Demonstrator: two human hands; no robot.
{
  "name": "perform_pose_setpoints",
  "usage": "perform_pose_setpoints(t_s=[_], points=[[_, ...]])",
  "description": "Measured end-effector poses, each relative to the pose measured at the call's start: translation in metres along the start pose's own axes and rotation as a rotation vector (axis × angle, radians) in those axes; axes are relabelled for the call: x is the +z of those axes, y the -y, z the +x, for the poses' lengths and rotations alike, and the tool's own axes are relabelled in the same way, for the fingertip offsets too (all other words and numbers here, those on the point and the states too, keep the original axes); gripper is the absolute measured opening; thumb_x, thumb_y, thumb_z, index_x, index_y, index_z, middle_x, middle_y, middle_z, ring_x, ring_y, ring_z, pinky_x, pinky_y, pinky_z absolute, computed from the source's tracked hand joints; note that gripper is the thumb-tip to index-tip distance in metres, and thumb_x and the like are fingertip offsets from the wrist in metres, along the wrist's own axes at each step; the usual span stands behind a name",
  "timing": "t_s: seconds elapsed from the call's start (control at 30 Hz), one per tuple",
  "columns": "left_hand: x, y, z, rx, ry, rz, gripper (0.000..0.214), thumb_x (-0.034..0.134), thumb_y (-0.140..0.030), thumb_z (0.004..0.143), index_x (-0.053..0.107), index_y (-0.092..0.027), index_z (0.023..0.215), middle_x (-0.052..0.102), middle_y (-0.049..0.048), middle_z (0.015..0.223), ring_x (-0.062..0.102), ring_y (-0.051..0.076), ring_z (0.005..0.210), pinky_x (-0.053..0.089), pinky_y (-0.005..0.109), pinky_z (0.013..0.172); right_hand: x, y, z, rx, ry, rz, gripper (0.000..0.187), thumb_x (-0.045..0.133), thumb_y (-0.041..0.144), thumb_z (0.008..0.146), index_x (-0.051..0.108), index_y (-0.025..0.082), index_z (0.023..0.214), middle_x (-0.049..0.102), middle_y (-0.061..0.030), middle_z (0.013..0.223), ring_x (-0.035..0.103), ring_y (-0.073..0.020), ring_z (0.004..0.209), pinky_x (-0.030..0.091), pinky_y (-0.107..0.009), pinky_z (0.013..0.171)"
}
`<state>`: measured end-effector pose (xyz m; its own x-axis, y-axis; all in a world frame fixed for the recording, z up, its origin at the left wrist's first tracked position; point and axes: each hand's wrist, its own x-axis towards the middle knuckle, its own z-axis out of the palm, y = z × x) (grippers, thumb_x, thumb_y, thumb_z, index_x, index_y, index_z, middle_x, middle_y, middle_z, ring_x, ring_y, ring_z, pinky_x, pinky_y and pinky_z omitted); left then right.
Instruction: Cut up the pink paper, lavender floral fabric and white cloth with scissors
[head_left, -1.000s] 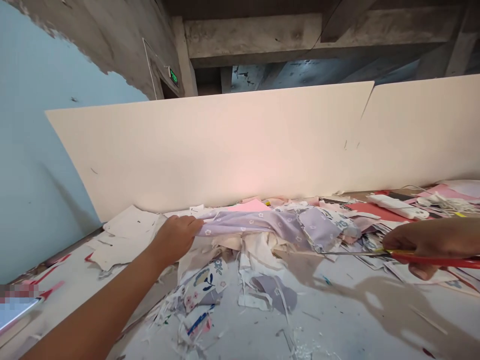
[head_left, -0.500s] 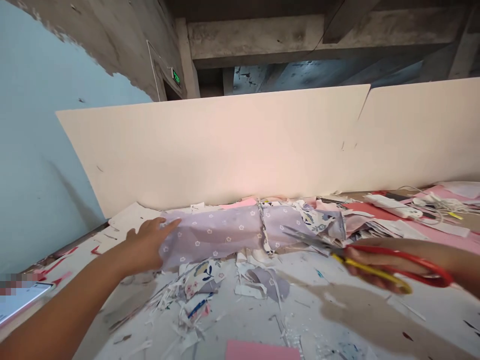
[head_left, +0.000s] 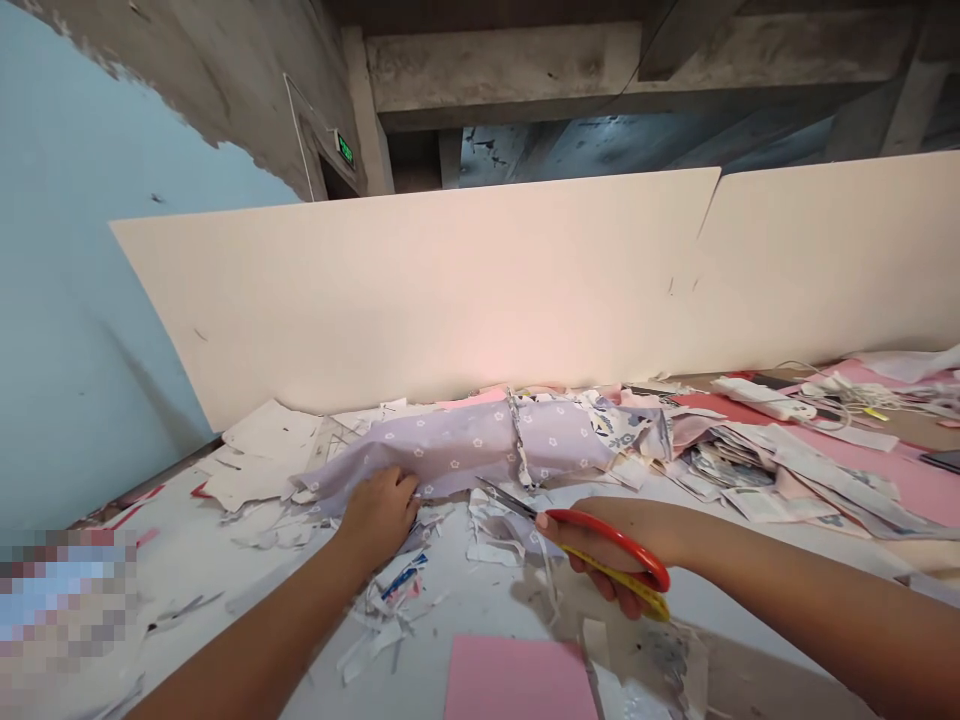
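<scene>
A long strip of lavender fabric [head_left: 450, 440] printed with small white flowers lies across the worktable, with a ragged seam running over it right of centre. My left hand [head_left: 379, 515] grips its near edge, fingers curled and partly hidden in the cloth. In my right hand [head_left: 607, 560] is a pair of scissors [head_left: 619, 535] with red and yellow handles. The blades point left, close to the strip's near edge below the seam, and appear nearly closed. To the right the strip meets white fabric [head_left: 622, 428] with a floral print.
Paper and cloth scraps [head_left: 375, 645] litter the table, and a pink sheet [head_left: 517, 680] lies at the near edge. A pale board [head_left: 450, 290] stands along the back. On the right are a white power strip [head_left: 763, 398] with cables and piled offcuts [head_left: 731, 460].
My left hand has come nearer and right, going from flat on the fabric to gripping its near edge, so the left end bunches. My right hand has brought the scissors left, below the seam.
</scene>
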<state>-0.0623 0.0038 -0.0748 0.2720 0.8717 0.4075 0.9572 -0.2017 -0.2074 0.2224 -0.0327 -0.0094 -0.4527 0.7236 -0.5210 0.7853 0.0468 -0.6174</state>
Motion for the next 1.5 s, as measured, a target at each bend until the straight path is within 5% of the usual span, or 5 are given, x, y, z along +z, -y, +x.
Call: perform_pose_setpoints(t_s=[0.5,0.7,0.87,1.27,1.5], points=[[-0.033,-0.018,-0.011,0.097,-0.16,-0.138,0.017,0.038,-0.013,0.072,0.048,-0.017,0.06,0.045,0.0019,0.065,0.041,0.013,0.062,0.031,0.028,0.061,0.009,0.003,0.006,-0.017,0.035,-0.031,0.064,0.025,0.075,0.069,0.047,0.015,0.069,0.05,0.0002,0.05,0.043,-0.0081,0.028,0.035,-0.019,0.034],[-0.047,-0.004,-0.007,0.034,-0.046,-0.039,0.01,0.041,-0.014,0.067,0.049,-0.018,0.063,0.047,0.0023,0.07,0.043,0.016,0.066,0.03,0.029,0.06,-0.009,-0.003,-0.009,0.042,0.074,-0.159,0.063,0.026,0.072,0.072,0.05,0.014,0.07,0.048,0.0004,0.051,0.04,-0.0064,0.028,0.034,-0.019,0.033],[-0.039,-0.032,-0.001,0.194,-0.013,-0.08,0.011,0.043,-0.016,0.07,0.052,-0.02,0.077,0.048,0.0035,0.079,0.045,0.017,0.075,0.032,0.03,0.064,-0.03,-0.013,-0.02,0.123,0.038,-0.23,0.056,0.034,0.069,0.072,0.048,0.015,0.069,0.041,0.0032,0.051,0.038,-0.0045,0.028,0.03,-0.017,0.033],[-0.017,-0.071,0.044,0.399,0.003,0.179,0.023,0.048,-0.015,0.07,0.05,-0.016,0.093,0.051,0.0109,0.095,0.044,0.025,0.093,0.034,0.039,0.076,-0.023,-0.051,0.01,0.021,-0.096,0.259,0.059,0.03,0.074,0.069,0.041,0.016,0.069,0.037,0.0058,0.048,0.038,-0.005,0.029,0.033,-0.017,0.029],[-0.031,-0.062,0.055,0.18,0.2,0.016,0.025,0.04,0.001,0.064,0.05,-0.018,0.075,0.056,0.0039,0.077,0.054,0.017,0.068,0.035,0.026,0.057,-0.033,-0.053,0.019,0.064,-0.129,0.362,0.056,0.031,0.07,0.073,0.041,0.015,0.069,0.038,0.0051,0.047,0.034,-0.0039,0.028,0.03,-0.016,0.027]])
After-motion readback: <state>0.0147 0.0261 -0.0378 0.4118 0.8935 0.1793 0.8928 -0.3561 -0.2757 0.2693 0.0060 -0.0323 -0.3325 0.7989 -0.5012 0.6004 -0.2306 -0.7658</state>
